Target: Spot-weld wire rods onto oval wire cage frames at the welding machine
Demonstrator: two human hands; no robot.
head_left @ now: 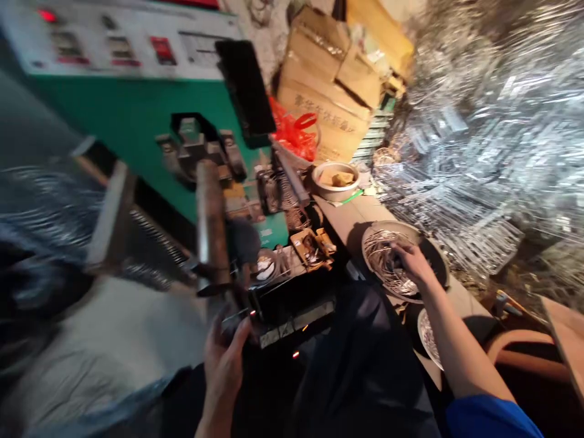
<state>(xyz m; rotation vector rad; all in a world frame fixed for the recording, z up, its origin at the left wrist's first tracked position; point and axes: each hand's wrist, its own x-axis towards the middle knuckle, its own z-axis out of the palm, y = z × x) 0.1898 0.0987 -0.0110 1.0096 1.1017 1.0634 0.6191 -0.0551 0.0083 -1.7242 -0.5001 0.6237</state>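
My left hand (223, 353) is at the working end of a machine (150, 128) with a green front. Its thumb and fingers are closed around something dark and blurred that I cannot make out. A thick metal cylinder (212, 225) stands just above this hand, and small glowing sparks (295, 354) show to its right. My right hand (414, 264) reaches into a round pan (435, 255) of thin metal wire pieces (383, 255). Its fingers are pinched together among the wires, and the fingertips look dark.
Behind the pan lies a large pile of shiny wire racks (469, 213). A white bowl (336, 191) with yellowish pieces, a red plastic bag (296, 131) and a cardboard box (323, 91) are farther back. A smaller bowl (426, 334) sits beneath my right forearm.
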